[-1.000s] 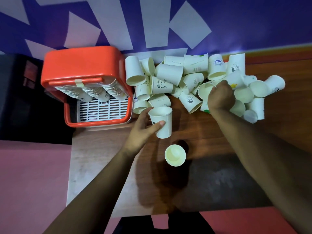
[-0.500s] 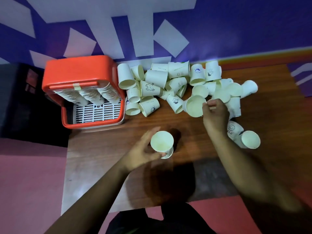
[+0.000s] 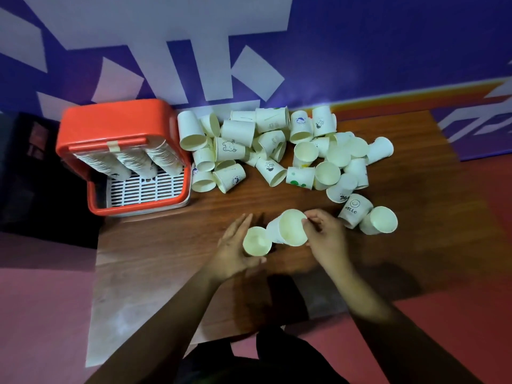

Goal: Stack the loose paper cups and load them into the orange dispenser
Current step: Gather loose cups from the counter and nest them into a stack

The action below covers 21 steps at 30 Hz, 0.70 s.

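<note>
Loose cream-white paper cups (image 3: 266, 145) are heaped along the far edge of the dark brown wooden table (image 3: 166, 259), most of them lying on their sides and several printed with small drawings. The heap is spread from just beside the orange plastic dispenser (image 3: 110, 120), which is set at the far left corner, toward the right edge. Inside the dispenser three slanted stacks of nested cups (image 3: 124, 159) are seen above a white slotted grid (image 3: 146, 187).

Near the middle of the table an upward-facing cream paper cup (image 3: 256, 241) is held by the left hand (image 3: 232, 245): the fingers are laid fairly straight along its left side and the thumb is curled round its near side. Whether this cup rests on the table cannot be told. A tilted cream paper cup (image 3: 291, 227), its mouth turned toward the camera, is pinched at the rim by the fingertips of the right hand (image 3: 325, 234). Its lower end is overlapped by the rim of the upward-facing cup; contact between the two cannot be judged.

Just right of the right hand, apart from the heap, a cup printed with a smiley and "HELLO" (image 3: 354, 209) is lying against a plain cream cup (image 3: 379, 220). A purple wall with pale shapes (image 3: 388, 51) is seen behind the far edge.
</note>
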{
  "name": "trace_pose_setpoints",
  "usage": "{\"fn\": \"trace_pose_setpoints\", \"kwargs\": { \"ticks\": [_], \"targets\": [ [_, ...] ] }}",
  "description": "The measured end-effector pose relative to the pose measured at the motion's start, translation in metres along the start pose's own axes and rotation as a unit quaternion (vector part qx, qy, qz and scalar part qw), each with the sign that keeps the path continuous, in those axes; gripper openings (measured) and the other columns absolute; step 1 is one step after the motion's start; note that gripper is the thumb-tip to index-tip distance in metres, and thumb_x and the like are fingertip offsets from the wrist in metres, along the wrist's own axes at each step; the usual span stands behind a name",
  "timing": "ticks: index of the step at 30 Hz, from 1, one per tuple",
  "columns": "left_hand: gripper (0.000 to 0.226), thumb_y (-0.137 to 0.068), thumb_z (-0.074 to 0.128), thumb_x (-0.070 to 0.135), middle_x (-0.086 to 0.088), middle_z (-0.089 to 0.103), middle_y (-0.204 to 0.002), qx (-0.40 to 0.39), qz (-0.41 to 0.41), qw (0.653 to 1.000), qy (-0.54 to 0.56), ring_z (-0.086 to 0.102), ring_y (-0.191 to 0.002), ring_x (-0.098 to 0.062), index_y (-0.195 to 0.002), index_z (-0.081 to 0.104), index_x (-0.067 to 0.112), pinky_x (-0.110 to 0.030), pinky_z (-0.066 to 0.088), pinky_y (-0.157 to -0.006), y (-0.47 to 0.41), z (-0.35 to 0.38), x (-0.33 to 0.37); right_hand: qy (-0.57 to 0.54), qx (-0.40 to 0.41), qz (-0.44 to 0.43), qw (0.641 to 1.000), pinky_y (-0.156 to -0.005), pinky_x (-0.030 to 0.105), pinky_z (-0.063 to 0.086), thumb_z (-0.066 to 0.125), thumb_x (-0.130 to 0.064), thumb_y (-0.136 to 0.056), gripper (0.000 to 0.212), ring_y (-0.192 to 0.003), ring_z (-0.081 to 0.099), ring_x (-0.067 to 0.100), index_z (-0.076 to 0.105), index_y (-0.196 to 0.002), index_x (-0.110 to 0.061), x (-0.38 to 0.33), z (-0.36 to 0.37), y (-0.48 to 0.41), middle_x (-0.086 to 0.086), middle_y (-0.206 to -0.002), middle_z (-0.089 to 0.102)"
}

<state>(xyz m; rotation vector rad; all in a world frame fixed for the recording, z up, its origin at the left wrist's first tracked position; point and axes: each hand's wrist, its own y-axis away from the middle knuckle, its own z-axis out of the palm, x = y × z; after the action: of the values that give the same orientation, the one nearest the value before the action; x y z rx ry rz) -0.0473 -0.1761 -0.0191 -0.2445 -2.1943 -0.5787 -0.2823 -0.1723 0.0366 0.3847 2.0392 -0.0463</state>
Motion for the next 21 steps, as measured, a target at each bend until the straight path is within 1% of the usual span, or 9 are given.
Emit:
{"fn": "trace_pose_setpoints", "kwargs": {
  "ticks": [4,6,8,11,12,14,17,19,21],
  "targets": [
    [0.098,-0.072,0.080,0.058,0.022,0.028,-0.158,0.020,0.066,0.992,0.106,0.022,-0.148,-0.001,-0.153,0.025,0.047,-0.029,0.021,-0.120,0.021,-0.022,0.019,0.028,-0.053,-0.020,0.998,-0.066,0.046,0.059,0.060,-0.024,-0.083,0.016,-0.078,0.068,0.011,0.072,-0.092,-0.021,-0.010,0.021,0.009,-0.012,-0.086,0.070],
    [0.087,-0.075,0.078,0.054,0.032,0.036,-0.150,0.007,0.075,0.992,0.102,0.033,-0.144,-0.002,-0.148,0.030,0.053,-0.032,0.028,-0.120,0.025,-0.026,0.020,0.043,-0.078,-0.021,0.996,-0.068,0.045,0.059,0.061,-0.019,-0.085,0.015,-0.077,0.068,0.013,0.072,-0.095,-0.020,-0.013,0.034,0.014,-0.008,-0.089,0.072],
    [0.080,-0.075,0.077,0.053,0.036,0.043,-0.142,0.016,0.056,0.995,0.086,0.043,-0.135,-0.005,-0.143,0.035,0.058,-0.043,0.036,-0.116,0.024,-0.026,0.015,0.050,-0.088,-0.019,0.995,-0.072,0.045,0.059,0.061,-0.016,-0.087,0.018,-0.077,0.069,0.017,0.072,-0.101,-0.018,-0.011,0.043,0.018,-0.004,-0.095,0.073],
    [0.078,-0.076,0.077,0.050,0.040,0.044,-0.138,0.027,0.035,0.997,0.055,0.045,-0.127,-0.004,-0.139,0.034,0.065,-0.046,0.039,-0.112,0.022,-0.025,0.006,0.056,-0.117,-0.009,0.992,-0.081,0.044,0.058,0.060,-0.013,-0.090,0.031,-0.085,0.070,0.023,0.068,-0.120,-0.018,-0.006,0.052,0.024,-0.002,-0.110,0.069],
    [0.079,-0.078,0.079,0.043,0.038,0.045,-0.138,0.026,0.031,0.998,0.050,0.044,-0.127,-0.006,-0.140,0.034,0.062,-0.045,0.038,-0.112,0.021,-0.024,0.004,0.064,-0.128,-0.012,0.990,-0.083,0.044,0.057,0.061,-0.013,-0.090,0.036,-0.089,0.070,0.025,0.065,-0.125,-0.018,-0.003,0.055,0.025,0.000,-0.116,0.067],
    [0.080,-0.081,0.081,0.029,0.020,0.050,-0.141,0.013,0.020,0.999,0.038,0.042,-0.128,-0.013,-0.146,0.036,0.045,-0.044,0.036,-0.113,0.016,-0.021,0.000,0.076,-0.148,-0.003,0.986,-0.086,0.039,0.057,0.064,-0.013,-0.089,0.045,-0.098,0.066,0.022,0.059,-0.133,-0.017,0.002,0.058,0.027,0.003,-0.129,0.059],
    [0.083,-0.086,0.077,0.024,-0.003,0.046,-0.149,-0.038,0.000,0.999,-0.007,0.035,-0.139,-0.023,-0.154,0.030,0.025,-0.041,0.027,-0.119,0.011,-0.022,-0.006,0.104,-0.195,0.014,0.975,-0.088,0.022,0.048,0.067,-0.015,-0.088,0.057,-0.106,0.058,0.013,0.048,-0.142,-0.014,0.009,0.059,0.032,0.002,-0.140,0.046],
    [0.085,-0.090,0.072,0.028,-0.004,0.034,-0.159,-0.090,-0.003,0.996,-0.022,0.025,-0.147,-0.022,-0.157,0.021,0.025,-0.033,0.020,-0.121,0.012,-0.023,-0.013,0.131,-0.230,0.011,0.964,-0.088,0.017,0.043,0.067,-0.018,-0.089,0.064,-0.105,0.056,0.010,0.041,-0.147,-0.012,0.015,0.061,0.039,0.000,-0.144,0.039],
    [0.085,-0.092,0.070,0.032,-0.002,0.028,-0.162,-0.118,-0.004,0.992,-0.032,0.021,-0.150,-0.018,-0.158,0.018,0.026,-0.022,0.016,-0.116,0.011,-0.024,-0.020,0.159,-0.249,0.005,0.955,-0.095,0.025,0.045,0.067,-0.021,-0.090,0.068,-0.108,0.056,0.013,0.035,-0.150,-0.012,0.021,0.065,0.045,0.000,-0.146,0.035]
  ]
}}
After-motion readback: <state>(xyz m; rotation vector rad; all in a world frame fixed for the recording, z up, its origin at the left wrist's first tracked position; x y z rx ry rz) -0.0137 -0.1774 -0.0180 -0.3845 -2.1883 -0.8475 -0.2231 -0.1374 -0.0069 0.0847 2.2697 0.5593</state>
